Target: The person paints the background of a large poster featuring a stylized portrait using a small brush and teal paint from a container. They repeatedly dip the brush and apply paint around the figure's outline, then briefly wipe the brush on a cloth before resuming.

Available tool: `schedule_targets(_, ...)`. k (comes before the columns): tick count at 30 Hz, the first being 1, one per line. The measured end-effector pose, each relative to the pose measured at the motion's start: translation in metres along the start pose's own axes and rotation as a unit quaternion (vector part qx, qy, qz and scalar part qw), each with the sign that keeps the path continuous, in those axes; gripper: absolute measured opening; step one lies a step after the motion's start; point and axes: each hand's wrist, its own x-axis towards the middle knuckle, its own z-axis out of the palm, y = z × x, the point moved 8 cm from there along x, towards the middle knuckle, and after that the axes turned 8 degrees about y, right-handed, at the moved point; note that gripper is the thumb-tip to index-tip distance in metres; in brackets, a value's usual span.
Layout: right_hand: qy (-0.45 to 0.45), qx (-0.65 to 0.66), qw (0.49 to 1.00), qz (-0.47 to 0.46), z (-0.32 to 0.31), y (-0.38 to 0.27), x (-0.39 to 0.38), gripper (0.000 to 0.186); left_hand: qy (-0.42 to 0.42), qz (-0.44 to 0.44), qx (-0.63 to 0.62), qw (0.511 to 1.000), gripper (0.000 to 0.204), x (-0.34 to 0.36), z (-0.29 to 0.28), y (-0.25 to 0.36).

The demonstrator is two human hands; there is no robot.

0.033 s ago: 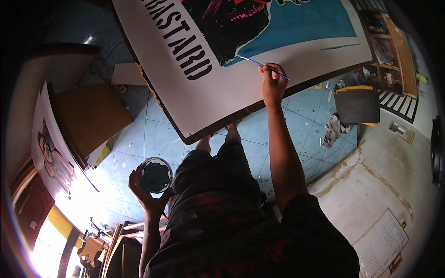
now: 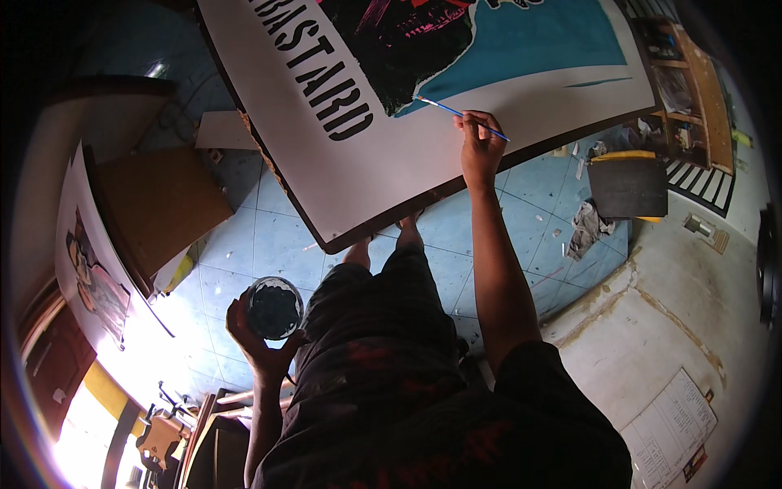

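A thin blue paintbrush is pinched in the fingers of my right hand. Its tip meets the painting at the corner where a black area borders a blue-green painted area. Bold black stencil-like lettering runs along the painting's left side, on white ground. Low at my left side, my left hand is wrapped round a round cup of dark paint, seen from above with pale smears inside its rim. The painting lies on a dark-edged board.
Blue floor tiles with scattered specks lie under my feet. Another picture leans at the left, near a brown board. A crumpled cloth and a dark panel with yellow edges sit at right, before a wooden shelf.
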Motion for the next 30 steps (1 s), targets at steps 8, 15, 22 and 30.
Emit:
schedule_targets(8, -0.009, 0.011, 1.000, -0.013, 0.003, 0.008, 0.005, 0.007, -0.002, 0.014, 0.026, 1.000, 0.115, 0.004, 0.006, 0.001)
schedule_targets(15, 0.002, 0.011, 1.000, 0.005, 0.005, 0.012, 0.005, 0.008, -0.011, 0.001, 0.004, 1.000, 0.123, 0.001, 0.008, -0.003)
schedule_targets(22, 0.017, -0.002, 1.000, 0.020, 0.004, 0.015, 0.006, 0.008, -0.012, -0.007, 0.008, 1.000, 0.123, 0.000, 0.008, -0.004)
schedule_targets(30, 0.025, 0.026, 0.999, 0.029, 0.001, 0.016, 0.006, 0.008, -0.004, -0.004, 0.005, 1.000, 0.120, 0.002, 0.008, -0.003)
